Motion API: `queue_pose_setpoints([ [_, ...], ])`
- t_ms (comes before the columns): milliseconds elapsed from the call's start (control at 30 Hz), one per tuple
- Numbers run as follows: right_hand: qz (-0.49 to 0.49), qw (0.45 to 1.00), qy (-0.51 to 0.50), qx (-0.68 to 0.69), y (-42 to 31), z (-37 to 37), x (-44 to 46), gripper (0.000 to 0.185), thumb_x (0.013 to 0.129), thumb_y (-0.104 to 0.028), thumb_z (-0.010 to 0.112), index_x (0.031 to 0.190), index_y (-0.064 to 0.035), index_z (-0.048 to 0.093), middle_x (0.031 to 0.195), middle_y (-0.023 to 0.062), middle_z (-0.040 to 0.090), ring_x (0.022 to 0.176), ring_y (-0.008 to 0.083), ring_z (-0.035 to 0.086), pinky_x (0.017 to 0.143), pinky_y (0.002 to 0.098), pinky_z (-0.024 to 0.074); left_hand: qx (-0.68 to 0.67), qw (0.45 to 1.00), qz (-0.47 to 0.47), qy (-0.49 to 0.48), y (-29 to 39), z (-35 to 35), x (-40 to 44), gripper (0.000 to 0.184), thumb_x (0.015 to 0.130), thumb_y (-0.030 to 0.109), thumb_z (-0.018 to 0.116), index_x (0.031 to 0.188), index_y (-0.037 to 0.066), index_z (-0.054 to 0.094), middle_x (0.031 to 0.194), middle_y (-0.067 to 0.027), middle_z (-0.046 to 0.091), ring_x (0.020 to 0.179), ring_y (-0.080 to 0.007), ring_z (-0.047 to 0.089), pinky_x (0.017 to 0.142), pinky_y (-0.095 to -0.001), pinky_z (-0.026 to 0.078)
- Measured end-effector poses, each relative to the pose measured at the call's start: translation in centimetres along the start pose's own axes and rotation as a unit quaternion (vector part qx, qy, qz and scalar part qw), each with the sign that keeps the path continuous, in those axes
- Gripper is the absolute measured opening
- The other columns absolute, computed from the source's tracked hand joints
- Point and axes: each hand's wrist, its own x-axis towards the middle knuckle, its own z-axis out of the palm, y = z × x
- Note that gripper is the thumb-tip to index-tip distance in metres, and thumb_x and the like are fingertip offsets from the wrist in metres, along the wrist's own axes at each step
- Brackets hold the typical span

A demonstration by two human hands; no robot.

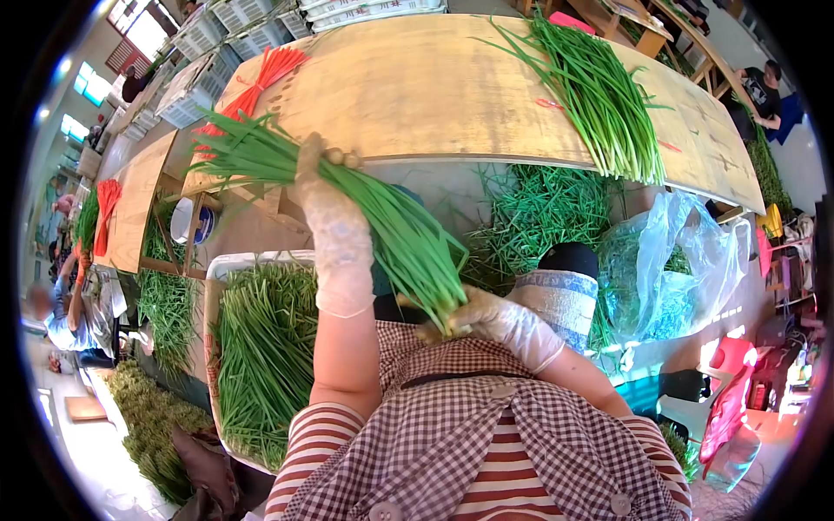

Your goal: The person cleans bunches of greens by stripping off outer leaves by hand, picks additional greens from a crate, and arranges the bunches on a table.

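Note:
A long bunch of garlic chives (400, 226) lies slantwise in front of my body, leafy tips at upper left and pale cut ends at lower right. My left hand (328, 178), in a stained pale glove, wraps round its upper part near the table edge. At the stem ends, close to my checked apron (460, 356), my gloved right hand (491, 317) is closed round the base. Some of its fingers are hidden behind the stems. Another pile of garlic chives (599, 100) rests on the right of the wooden table (400, 87), with a red tie (549, 103) beside it.
Red ties (256, 82) lie on the table's left end. A white crate (211, 347) of chives stands at my left. Loose green leaves (547, 213) and a clear plastic bag (673, 269) are beneath the table. Co-workers sit at left (74, 304) and far right (763, 100).

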Motion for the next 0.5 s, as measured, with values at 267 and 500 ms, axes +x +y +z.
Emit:
queue_pose_setpoints([
  [267,0.105,0.675,0.308,-0.663,-7.0,1.9,-9.0,0.046,0.086,-0.029,0.065,0.123,-0.0037,0.055,0.098,0.0216,0.066,0.082,0.0315,0.067,0.075,0.0393,0.0539,-0.084,0.996,0.040,0.002,4.6,-4.2,3.3,0.012,0.089,0.021,0.060,0.083,0.011,0.056,0.069,0.0005,0.055,0.065,-0.0146,0.053,0.069,-0.0310,0.048],
  [500,0.137,0.416,0.304,-0.846,-19.2,11.9,-15.8,0.023,0.078,-0.018,0.069,0.097,-0.0064,0.067,0.081,0.0154,0.068,0.075,0.0244,0.068,0.071,0.0349,0.0535,0.504,0.721,0.470,-0.068,-0.7,-5.3,8.6,0.036,0.085,0.015,0.064,0.117,-0.001,0.057,0.118,-0.0166,0.059,0.108,-0.0320,0.054,0.100,-0.0423,0.039],
])
